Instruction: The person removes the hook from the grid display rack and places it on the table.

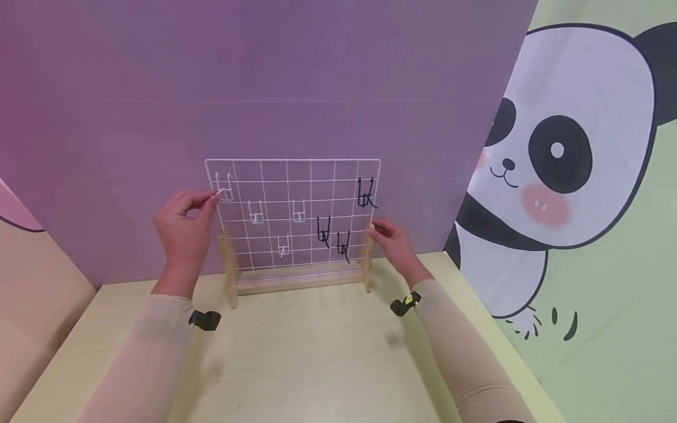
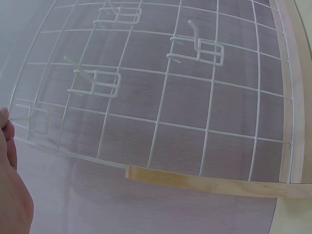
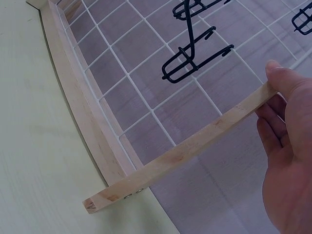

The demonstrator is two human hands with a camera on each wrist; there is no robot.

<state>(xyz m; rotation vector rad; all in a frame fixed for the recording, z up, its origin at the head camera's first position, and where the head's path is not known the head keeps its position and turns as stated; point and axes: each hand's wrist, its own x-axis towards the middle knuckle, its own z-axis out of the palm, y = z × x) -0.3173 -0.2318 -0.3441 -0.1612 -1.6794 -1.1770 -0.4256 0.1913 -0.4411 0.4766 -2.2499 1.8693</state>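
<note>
A white wire grid panel [image 1: 293, 160] stands upright in a wooden stand [image 1: 301, 285]. At the grid's upper left corner my left hand [image 1: 184, 226] pinches the prong of a white hook [image 2: 40, 120] that sits against the wires. My right hand [image 1: 394, 242] grips the top of the stand's right post [image 3: 175, 153], thumb on one side and fingers curled behind. Three more white hooks hang lower on the grid, one of them a white hook [image 1: 256, 219] left of middle. On the right side hang three black hooks, the highest black hook [image 1: 364, 200] near the corner.
The stand rests toward the back of a pale wooden table [image 1: 296, 358]. Behind it rises a purple backdrop [image 1: 328, 76]. A panda picture [image 1: 571, 147] covers the wall at right. Each sleeve has a small black wrist camera [image 1: 205, 320].
</note>
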